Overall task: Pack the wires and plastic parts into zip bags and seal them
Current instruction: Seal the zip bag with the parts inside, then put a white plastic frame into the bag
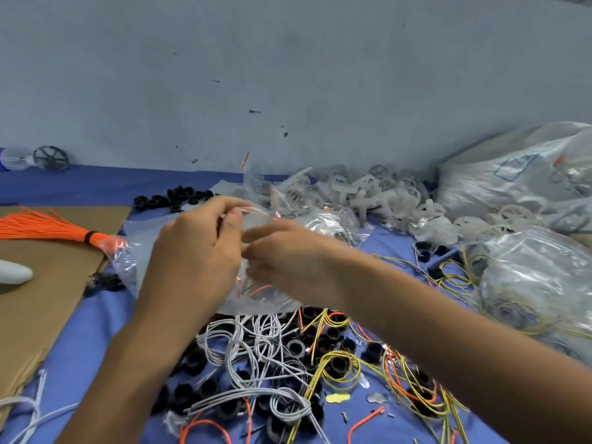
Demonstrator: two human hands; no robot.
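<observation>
A clear zip bag (256,302) with a red seal strip is being held up over the middle of the worktop (89,331), which is covered in blue cloth. The left hand (195,251) is pinching the bag's mouth between curled fingers and thumb, its forearm rising from the near edge. The right hand (288,264) is reaching in from the right and meeting the bag just beside the left. It is blurred, so its grip cannot be told.

Under the bag, toward the near edge, grey wires (256,347), yellow-green wires (336,366) and black plastic rings (294,346) are lying tangled together. A tied bundle of orange wires (48,225) is resting on a cardboard sheet (48,283) at the left edge, its tip touching the bag. Along the far edge, white plastic wheels (384,193) are piling up beside more black parts (173,197). Filled clear bags (528,267) are crowding the right side.
</observation>
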